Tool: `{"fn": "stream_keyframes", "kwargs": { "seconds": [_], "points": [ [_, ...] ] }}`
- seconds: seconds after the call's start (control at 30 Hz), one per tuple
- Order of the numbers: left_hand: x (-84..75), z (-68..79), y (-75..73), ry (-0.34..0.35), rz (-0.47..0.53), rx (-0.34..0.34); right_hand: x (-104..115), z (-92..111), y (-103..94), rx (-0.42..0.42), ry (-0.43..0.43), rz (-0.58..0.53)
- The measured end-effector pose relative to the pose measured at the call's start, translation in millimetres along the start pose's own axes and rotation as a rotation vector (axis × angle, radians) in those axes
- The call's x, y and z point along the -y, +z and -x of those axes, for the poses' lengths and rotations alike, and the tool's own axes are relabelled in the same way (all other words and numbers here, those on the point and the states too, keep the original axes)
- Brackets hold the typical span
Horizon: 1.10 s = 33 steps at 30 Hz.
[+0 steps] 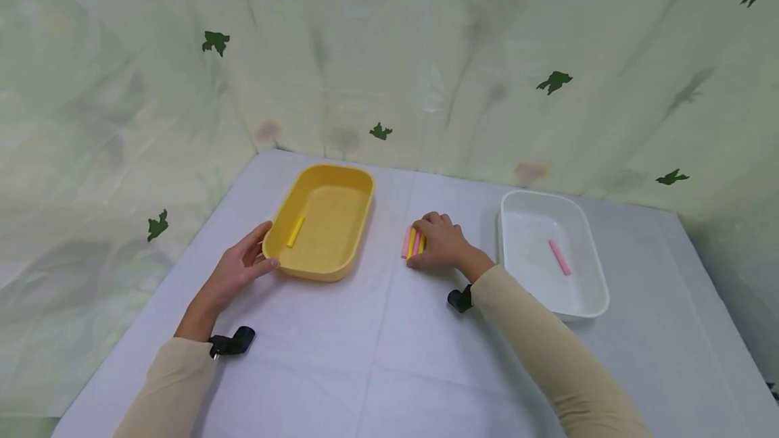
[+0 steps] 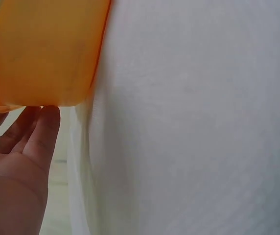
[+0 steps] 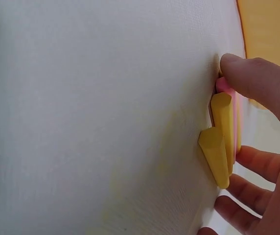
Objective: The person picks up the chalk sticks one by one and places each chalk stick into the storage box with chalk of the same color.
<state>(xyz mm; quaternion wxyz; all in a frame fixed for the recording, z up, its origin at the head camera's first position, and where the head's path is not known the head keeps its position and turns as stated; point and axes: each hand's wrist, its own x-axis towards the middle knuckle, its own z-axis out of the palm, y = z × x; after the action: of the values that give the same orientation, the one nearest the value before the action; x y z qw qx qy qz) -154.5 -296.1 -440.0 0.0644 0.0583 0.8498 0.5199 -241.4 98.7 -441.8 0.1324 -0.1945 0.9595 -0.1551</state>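
A row of several pink and yellow chalk sticks [image 1: 411, 243] lies side by side on the cloth between two trays. Over this row is my right hand [image 1: 441, 242], its thumb and index finger spanning the length of a chalk stick and pinching its ends. The right wrist view shows yellow chalk sticks [image 3: 221, 115] beside the pinch, with the other fingers loose below. My left hand [image 1: 239, 265] touches the near left corner of the yellow tray [image 1: 316, 269], fingers fairly straight against its outer wall [image 2: 42, 73]. One yellow chalk stick [image 1: 295, 232] is inside that tray.
To the right stands a white tray [image 1: 599, 289] with one pink chalk stick [image 1: 559, 257] in it. White cloth [image 1: 341, 370] covers the table. A leaf-patterned curtain [image 1: 426, 53] hangs behind the table's back edge and along its left side.
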Motion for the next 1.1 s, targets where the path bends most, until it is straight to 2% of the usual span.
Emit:
{"fn": "stream_keyframes", "kwargs": {
  "seconds": [0.43,0.83,1.1],
  "points": [
    [-6.3,-2.4,-1.6,0.006,-0.025,0.030,8,6,-5.3,-0.002,0.032,-0.005],
    [-7.2,-1.4,-3.7,-0.025,-0.015,0.039,7,0,-17.0,0.092,0.037,-0.028],
    [-8.1,-2.7,-5.6,-0.056,0.004,0.051,13,-6,-31.8,0.074,-0.019,-0.043]
  ]
}}
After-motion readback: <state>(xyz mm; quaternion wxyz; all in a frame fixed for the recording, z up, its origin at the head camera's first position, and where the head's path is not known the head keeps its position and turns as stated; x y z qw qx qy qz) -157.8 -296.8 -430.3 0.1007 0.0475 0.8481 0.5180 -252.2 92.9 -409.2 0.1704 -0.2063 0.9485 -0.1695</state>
